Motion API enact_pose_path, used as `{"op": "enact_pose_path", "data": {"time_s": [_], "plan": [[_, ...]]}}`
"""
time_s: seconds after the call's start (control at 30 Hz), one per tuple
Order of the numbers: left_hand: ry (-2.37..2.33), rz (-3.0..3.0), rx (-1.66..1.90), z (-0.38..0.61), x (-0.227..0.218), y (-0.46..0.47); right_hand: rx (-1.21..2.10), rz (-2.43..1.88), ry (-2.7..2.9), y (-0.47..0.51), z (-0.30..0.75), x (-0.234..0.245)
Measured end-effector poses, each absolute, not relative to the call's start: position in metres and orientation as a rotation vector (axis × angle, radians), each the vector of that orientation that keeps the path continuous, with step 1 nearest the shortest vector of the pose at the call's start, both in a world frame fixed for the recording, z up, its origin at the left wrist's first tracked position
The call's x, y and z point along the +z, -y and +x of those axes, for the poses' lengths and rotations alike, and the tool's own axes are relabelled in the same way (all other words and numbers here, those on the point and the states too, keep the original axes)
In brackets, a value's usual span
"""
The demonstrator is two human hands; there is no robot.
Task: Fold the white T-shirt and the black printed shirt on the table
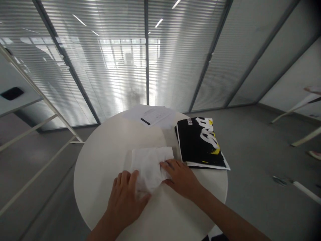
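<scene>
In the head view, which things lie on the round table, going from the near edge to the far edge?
Left hand → right hand → white cloth → black printed garment → papers, all on the table.

A single head-worn camera looks forward and down from above the near edge of a round white table (100, 160). It sits close over the person's forearms, which enter from the bottom edge. The wide lens bends straight lines at the borders and takes in the glass wall with blinds (120, 67) beyond the table and the grey floor (255, 147) on both sides.
</scene>
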State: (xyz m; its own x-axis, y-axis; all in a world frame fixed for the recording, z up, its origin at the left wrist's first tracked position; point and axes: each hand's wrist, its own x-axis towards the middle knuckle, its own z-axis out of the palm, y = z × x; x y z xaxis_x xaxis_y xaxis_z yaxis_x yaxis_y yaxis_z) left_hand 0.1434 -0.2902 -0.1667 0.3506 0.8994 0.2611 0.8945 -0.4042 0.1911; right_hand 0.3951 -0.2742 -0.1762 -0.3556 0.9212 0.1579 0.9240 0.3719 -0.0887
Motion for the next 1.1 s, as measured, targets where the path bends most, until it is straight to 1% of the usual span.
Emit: {"op": "enact_pose_path", "data": {"time_s": [0.07, 0.17, 0.3, 0.4, 0.47, 0.53, 0.67, 0.8, 0.9, 1.03, 1.1], "plan": [[-1.597, 2.675, 0.495, 0.15, -0.17, 0.289, -0.111, -1.63, 2.489, 0.271, 0.394, -0.177], [-1.559, 2.735, 0.41, 0.154, -0.178, 0.281, -0.238, -1.55, 2.54, 0.268, 0.396, -0.179], [-1.418, 2.835, 0.362, 0.142, -0.183, 0.266, -0.391, -1.46, 2.566, 0.263, 0.402, -0.184], [-1.132, 2.963, 0.366, 0.129, -0.184, 0.253, -0.41, -1.487, 2.522, 0.261, 0.403, -0.187], [-1.033, 2.994, 0.381, 0.124, -0.185, 0.246, -0.378, -1.524, 2.475, 0.26, 0.402, -0.187], [-1.095, 2.973, 0.406, 0.123, -0.187, 0.243, -0.326, -1.54, 2.435, 0.261, 0.401, -0.186], [-1.414, 2.816, 0.474, 0.132, -0.19, 0.247, -0.209, -1.493, 2.353, 0.262, 0.401, -0.185], [-1.614, 2.711, 0.532, 0.141, -0.186, 0.244, -0.101, -1.485, 2.263, 0.254, 0.401, -0.186], [-1.662, 2.625, 0.538, 0.146, -0.185, 0.233, -0.009, -1.508, 2.26, 0.248, 0.399, -0.184], [-1.641, 2.515, 0.419, 0.151, -0.185, 0.213, 0.068, -1.577, 2.236, 0.244, 0.396, -0.18], [-1.671, 2.493, 0.437, 0.152, -0.18, 0.203, 0.116, -1.615, 2.196, 0.239, 0.395, -0.176]]}}
